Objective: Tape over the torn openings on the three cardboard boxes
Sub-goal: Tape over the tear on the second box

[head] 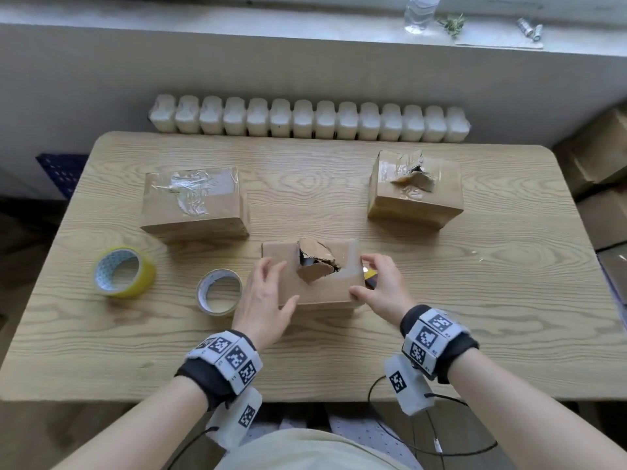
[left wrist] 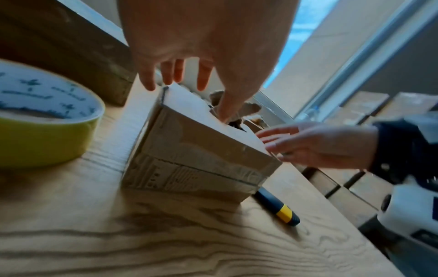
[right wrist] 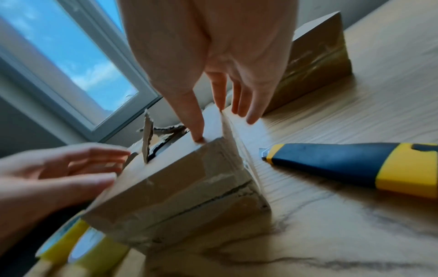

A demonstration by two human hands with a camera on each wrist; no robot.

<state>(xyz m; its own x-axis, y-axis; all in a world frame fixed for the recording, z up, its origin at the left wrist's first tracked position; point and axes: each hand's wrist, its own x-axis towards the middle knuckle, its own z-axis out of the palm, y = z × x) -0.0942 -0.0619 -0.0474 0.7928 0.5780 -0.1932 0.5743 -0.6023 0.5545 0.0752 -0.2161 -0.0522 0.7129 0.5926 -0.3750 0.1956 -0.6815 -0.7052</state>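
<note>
The near box (head: 319, 286) sits at the middle of the table (head: 475, 317), close to the person. Its top is torn open: ragged cardboard flaps (head: 317, 262) stand up around a dark hole, and what lies inside cannot be made out. A pale strip of tape runs across its right end. The left hand (head: 263, 296) lies on the left part of the top, fingers spread and nearly straight, the thumb along the near edge. The right hand (head: 380, 283) is at the right end, fingers loosely extended, thumb and one fingertip touching the top near the right edge; neither hand grips anything. A yellow and dark utility knife (right wrist: 355, 165) lies on the table just right of this box, mostly hidden behind the right hand in the head view.

Two tape rolls lie left of the box: a pale roll (head: 220, 292) nearest, and a yellow roll (head: 124, 271) farther left. The left box (head: 195, 201), farther back, has crinkled clear tape over its top. The right box (head: 415, 188), far right, has an untaped tear with flaps sticking up. Beyond the table are a white radiator (head: 308, 118) and a sill with a bottle (head: 420, 11) cut off by the frame.
</note>
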